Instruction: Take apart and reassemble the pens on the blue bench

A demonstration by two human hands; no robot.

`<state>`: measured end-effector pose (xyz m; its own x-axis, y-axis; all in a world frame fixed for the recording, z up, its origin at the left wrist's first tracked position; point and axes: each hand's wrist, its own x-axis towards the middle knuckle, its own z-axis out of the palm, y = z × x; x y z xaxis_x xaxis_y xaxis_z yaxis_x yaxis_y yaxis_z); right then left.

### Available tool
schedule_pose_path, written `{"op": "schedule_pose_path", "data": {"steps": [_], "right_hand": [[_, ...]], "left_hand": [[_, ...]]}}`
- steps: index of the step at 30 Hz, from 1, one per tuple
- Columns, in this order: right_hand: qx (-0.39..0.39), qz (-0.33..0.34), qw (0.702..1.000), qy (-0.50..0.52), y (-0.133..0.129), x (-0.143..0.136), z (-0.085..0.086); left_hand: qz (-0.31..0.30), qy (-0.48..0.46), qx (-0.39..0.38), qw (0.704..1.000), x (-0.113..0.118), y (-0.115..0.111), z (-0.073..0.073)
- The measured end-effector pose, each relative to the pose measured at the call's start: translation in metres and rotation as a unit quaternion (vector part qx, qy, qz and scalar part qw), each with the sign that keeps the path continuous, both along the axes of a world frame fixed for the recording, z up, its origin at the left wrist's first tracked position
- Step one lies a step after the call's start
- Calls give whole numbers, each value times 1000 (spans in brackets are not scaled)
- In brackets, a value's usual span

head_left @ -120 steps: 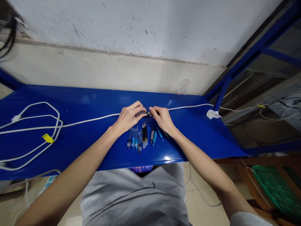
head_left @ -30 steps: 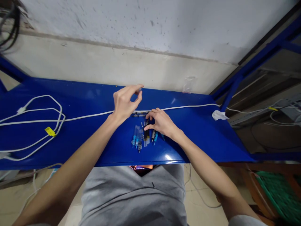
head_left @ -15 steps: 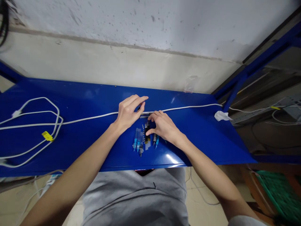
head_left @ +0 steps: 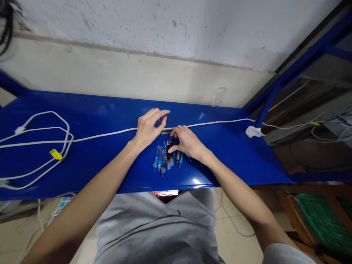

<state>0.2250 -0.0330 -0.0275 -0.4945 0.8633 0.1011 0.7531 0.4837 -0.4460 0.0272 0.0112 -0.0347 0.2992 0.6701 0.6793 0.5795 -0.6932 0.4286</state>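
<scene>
My left hand (head_left: pixel 148 126) hovers over the white cable, its thumb and index finger apart and nothing visible between them. My right hand (head_left: pixel 187 141) is low over the shelf, fingers curved, thumb apart from the index finger. Below its fingertips lie several pen refills (head_left: pixel 168 157) with dark ink and silvery tips. Clear pen barrels with blue grips (head_left: pixel 157 159) lie side by side to their left, beside a thin row of small springs (head_left: pixel 165 150). Partly under my right palm are pen parts with blue ends (head_left: pixel 180 160). Small slim silvery pieces (head_left: pixel 166 132) lie between the hands.
A white cable (head_left: pixel 110 134) crosses the blue shelf (head_left: pixel 90 172) and loops at the left, with a yellow tag (head_left: pixel 55 154). Crumpled white tissue (head_left: pixel 254 131) lies at the right end. A clear plastic bag (head_left: pixel 219 97) rests against the back wall.
The whole view has shifted slightly. Both hands keep nearly the same poses and places over the shelf; the pen parts look unmoved.
</scene>
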Motion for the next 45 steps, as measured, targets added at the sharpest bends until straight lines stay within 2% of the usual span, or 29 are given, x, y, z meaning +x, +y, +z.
{"op": "schedule_pose_path", "data": {"steps": [7,11,14,20,27,31,37,42,45], "right_hand": [[-13,-2,998,61,5,8,2],[-52,-21,985,164,8,12,7],[-73,-38,965,249,11,14,8],[-81,-93,925,358,22,20,4],[-35,-166,841,514,27,24,9],[-15,-194,822,535,27,22,7],[20,-208,819,534,30,24,1],[41,-222,816,533,33,30,2],[37,-203,807,553,31,26,2]], "left_hand": [[4,5,32,999,2,-1,3],[9,17,35,999,3,-2,4],[8,18,24,1000,3,-3,4],[-5,3,6,1000,4,-6,8],[-32,32,-31,998,5,-9,8],[-66,43,-43,996,6,-8,6],[-84,32,-49,995,6,-4,2],[-61,61,-31,996,4,1,-4],[-60,51,-40,996,3,1,-5]]}}
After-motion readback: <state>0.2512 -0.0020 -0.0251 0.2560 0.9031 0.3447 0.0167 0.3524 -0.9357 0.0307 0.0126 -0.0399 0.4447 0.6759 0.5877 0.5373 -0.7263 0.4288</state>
